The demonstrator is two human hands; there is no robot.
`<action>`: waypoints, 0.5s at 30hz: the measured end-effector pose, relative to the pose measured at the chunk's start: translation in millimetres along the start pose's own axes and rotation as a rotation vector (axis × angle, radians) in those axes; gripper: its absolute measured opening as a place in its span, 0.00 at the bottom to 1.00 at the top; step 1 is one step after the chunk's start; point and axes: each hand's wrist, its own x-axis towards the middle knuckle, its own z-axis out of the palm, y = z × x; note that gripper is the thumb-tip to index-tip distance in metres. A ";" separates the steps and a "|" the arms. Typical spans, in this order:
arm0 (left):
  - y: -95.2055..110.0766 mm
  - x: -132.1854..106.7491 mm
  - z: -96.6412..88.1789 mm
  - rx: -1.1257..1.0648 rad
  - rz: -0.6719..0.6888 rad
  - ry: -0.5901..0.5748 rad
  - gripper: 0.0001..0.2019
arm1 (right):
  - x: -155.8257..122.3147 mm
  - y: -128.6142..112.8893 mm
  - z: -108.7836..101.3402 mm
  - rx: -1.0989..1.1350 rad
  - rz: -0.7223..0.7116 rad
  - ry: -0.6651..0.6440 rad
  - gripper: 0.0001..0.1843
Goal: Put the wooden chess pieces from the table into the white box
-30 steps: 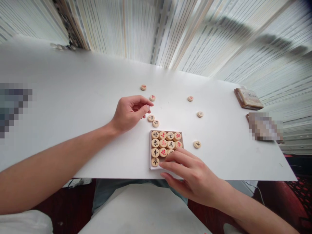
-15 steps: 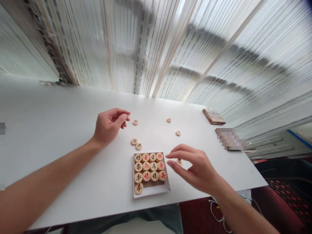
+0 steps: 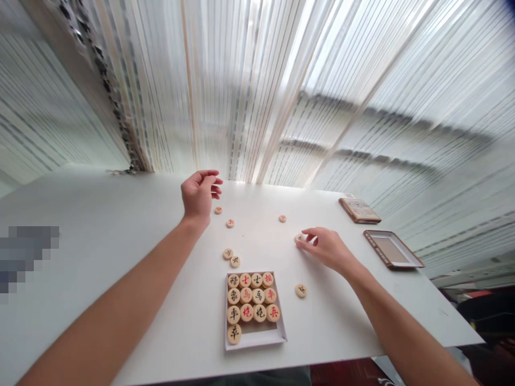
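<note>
A shallow white box (image 3: 257, 339) near the table's front edge holds several round wooden chess pieces (image 3: 251, 295) with red and black characters. My right hand (image 3: 328, 249) lies on the white table (image 3: 120, 241), and its thumb and forefinger pinch a loose chess piece (image 3: 298, 238) to the right of and beyond the box. My left hand (image 3: 199, 194) hovers farther back with its fingers loosely curled and apart, and nothing shows in it. It is just above two loose pieces (image 3: 218, 210) (image 3: 230, 223). Two more pieces (image 3: 232, 257) lie just beyond the box.
Single pieces lie at the far middle (image 3: 282, 218) and right of the box (image 3: 300, 290). A brown-rimmed lid (image 3: 392, 250) and a small brown box (image 3: 359, 210) sit at the table's right end. Striped curtains (image 3: 257, 96) hang behind.
My right hand left the box and reached out to the right to pinch a loose piece. My left hand moved farther back and rose. The view tilted upward.
</note>
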 end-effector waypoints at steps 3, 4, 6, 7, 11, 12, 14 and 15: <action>-10.4 -0.4 2.2 0.036 -0.044 -0.026 0.11 | 2.4 2.6 9.3 0.030 -0.020 0.012 0.16; -13.6 -1.3 1.5 0.057 -0.059 -0.049 0.11 | 2.4 2.5 10.6 0.044 -0.025 0.017 0.16; -18.6 -4.3 -1.0 0.105 -0.086 -0.109 0.11 | 2.5 -0.3 11.2 0.080 -0.034 0.027 0.15; -20.6 -6.4 -2.4 0.130 -0.097 -0.145 0.11 | 2.9 -3.6 11.0 0.103 -0.038 0.030 0.14; -27.9 -21.4 -5.8 0.225 -0.162 -0.332 0.10 | 11.7 -33.0 12.7 0.260 -0.083 0.004 0.12; -29.9 -26.5 -5.7 0.243 -0.184 -0.389 0.11 | 16.2 -44.1 14.8 0.311 -0.108 -0.006 0.12; -33.1 -36.2 -4.8 0.266 -0.217 -0.497 0.15 | 27.9 -67.5 21.9 0.424 -0.166 -0.038 0.13; -33.8 -40.0 -4.5 0.270 -0.225 -0.540 0.16 | 34.7 -78.8 26.9 0.479 -0.190 -0.050 0.14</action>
